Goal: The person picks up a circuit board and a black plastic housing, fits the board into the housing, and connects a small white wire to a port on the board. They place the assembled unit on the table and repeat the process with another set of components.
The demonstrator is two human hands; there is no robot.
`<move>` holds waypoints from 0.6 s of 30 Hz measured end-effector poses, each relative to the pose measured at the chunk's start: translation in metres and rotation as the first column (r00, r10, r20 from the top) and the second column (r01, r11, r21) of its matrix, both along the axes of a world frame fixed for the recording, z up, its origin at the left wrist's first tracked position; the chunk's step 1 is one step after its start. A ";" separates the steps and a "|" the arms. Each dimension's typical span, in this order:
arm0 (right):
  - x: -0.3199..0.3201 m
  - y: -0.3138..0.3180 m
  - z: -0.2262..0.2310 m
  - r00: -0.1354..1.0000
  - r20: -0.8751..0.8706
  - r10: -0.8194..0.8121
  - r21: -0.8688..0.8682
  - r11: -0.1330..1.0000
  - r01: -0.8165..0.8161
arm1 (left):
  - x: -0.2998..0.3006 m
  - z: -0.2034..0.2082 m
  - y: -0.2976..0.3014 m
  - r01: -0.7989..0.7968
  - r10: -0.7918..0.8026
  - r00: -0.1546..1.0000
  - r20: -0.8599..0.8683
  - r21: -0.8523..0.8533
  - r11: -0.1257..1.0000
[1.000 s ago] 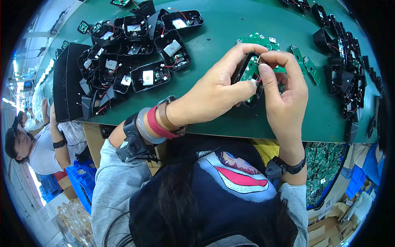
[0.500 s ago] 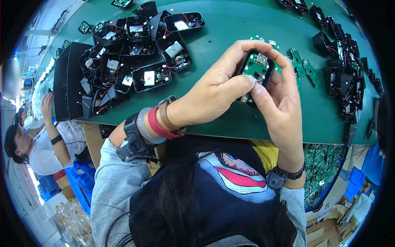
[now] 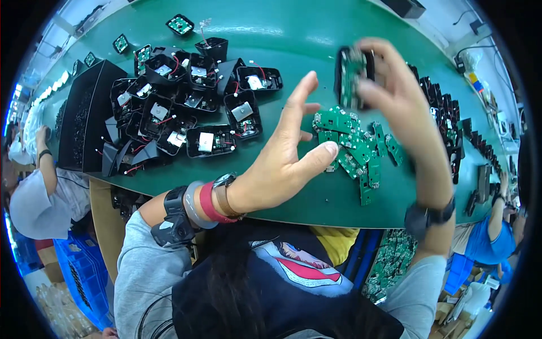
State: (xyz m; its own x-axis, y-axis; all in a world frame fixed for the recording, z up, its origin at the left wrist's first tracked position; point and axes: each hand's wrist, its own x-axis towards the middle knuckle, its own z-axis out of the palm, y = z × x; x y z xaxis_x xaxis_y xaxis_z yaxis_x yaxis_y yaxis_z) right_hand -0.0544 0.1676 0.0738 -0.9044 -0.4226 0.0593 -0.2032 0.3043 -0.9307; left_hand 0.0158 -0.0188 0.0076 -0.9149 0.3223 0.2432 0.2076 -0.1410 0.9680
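Observation:
Gripped in my right hand [image 3: 395, 85] is a black plastic housing [image 3: 339, 76] with a green circuit board [image 3: 352, 79] set inside it. That hand is raised over the right half of the table and smeared a little by motion. My left hand [image 3: 291, 152] holds nothing; its fingers and thumb are spread above the table's middle. Between and below the hands lies a loose pile of green circuit boards [image 3: 355, 148]. Left of my left hand stand several black housings [image 3: 210, 141] with silvery blocks and red and white wires inside.
A large black bin [image 3: 84, 116] stands at the table's left. Rows of filled black housings [image 3: 446, 107] line the right side. Below the table edge sits a container of circuit boards [image 3: 389, 263]. Other people work at the far left and far right.
My hands have parted. The right one has carried the housing up and to the right, while the left has let go and spread its fingers. The view has shifted, uncovering the board pile.

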 end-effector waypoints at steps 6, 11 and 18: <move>-0.139 -0.048 -0.033 0.789 -0.367 0.492 0.871 0.481 0.105 | -0.005 -0.012 -0.002 0.062 -0.053 0.997 0.052 -0.183 0.981; -0.155 -0.053 -0.065 0.578 -0.666 0.471 0.724 0.594 0.350 | -0.007 -0.012 -0.007 0.071 -0.097 0.993 -0.071 -0.304 0.950; -0.169 0.056 -0.067 0.826 -0.560 -0.061 0.736 0.421 0.530 | 0.005 -0.005 -0.002 0.234 -0.264 0.963 -0.060 -0.305 0.923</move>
State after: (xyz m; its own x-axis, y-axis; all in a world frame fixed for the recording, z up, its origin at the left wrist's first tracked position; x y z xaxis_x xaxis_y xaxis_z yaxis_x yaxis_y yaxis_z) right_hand -0.2230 0.2235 0.0069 -0.9599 -0.1760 0.2181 -0.1838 0.9828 -0.0158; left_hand 0.0205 -0.0206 0.0027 -0.7723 0.6068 0.1878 0.2983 0.0855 0.9506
